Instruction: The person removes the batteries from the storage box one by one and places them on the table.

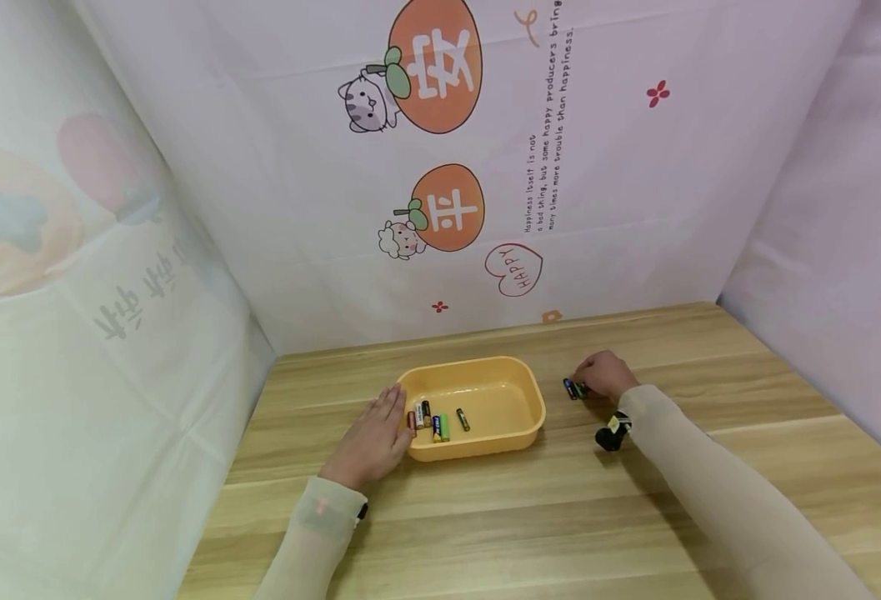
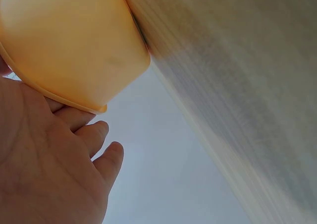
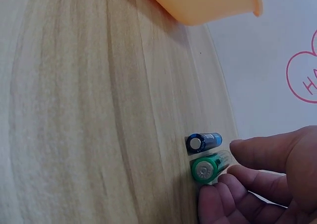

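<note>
My left hand (image 1: 368, 437) rests against the left end of a yellow plastic tray (image 1: 485, 450), its fingers straight along the rim. In the left wrist view the fingertips of that hand (image 2: 54, 149) touch the tray's rim (image 2: 74, 105). Inside the tray lie several batteries (image 1: 443, 427), mostly grouped near its left end. To the right of the tray, my right hand (image 1: 607, 375) pinches the far end of a green battery (image 3: 204, 169) between thumb and fingers, low over the table. Right beside it lies a blue battery (image 3: 204, 142).
The wooden table (image 1: 500, 525) ends at a white printed cloth (image 1: 320, 250) at the back. More cloth hangs on the left and right sides. One battery (image 1: 463, 419) in the tray lies apart from the others.
</note>
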A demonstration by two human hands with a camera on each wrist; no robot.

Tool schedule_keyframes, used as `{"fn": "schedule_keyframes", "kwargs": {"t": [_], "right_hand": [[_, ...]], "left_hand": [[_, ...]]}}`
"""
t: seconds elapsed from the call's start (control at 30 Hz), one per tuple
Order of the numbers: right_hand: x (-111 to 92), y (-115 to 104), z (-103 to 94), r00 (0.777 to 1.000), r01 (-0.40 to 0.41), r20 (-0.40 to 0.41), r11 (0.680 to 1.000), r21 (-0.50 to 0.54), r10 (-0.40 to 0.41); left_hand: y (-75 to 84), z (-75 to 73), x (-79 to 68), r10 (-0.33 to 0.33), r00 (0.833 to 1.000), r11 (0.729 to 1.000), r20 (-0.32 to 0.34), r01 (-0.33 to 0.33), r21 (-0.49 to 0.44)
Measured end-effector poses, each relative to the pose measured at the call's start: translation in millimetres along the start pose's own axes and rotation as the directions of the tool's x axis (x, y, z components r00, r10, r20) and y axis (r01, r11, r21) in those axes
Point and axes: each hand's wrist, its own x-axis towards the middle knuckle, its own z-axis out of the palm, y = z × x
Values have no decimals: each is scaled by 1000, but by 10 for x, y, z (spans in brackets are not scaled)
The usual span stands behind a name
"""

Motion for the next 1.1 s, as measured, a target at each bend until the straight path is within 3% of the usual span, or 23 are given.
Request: {"fn": "schedule_keyframes", "kwargs": {"t": [0.57,0.87,1.1], "right_hand": [[-43,15,-155,997,61,40,998,0,-60],[-68,-45,-191,996,27,79,982,186,-42],[-159,-258,-223,994,7,103,969,246,-33]], "left_hand": [[-2,9,-14,-2,1000,1000,0,2,0],[-4,8,-7,16,1000,1000,-8,-16,2],[2,-12,-8,9,1000,1000,-4,-9,-2]]}}
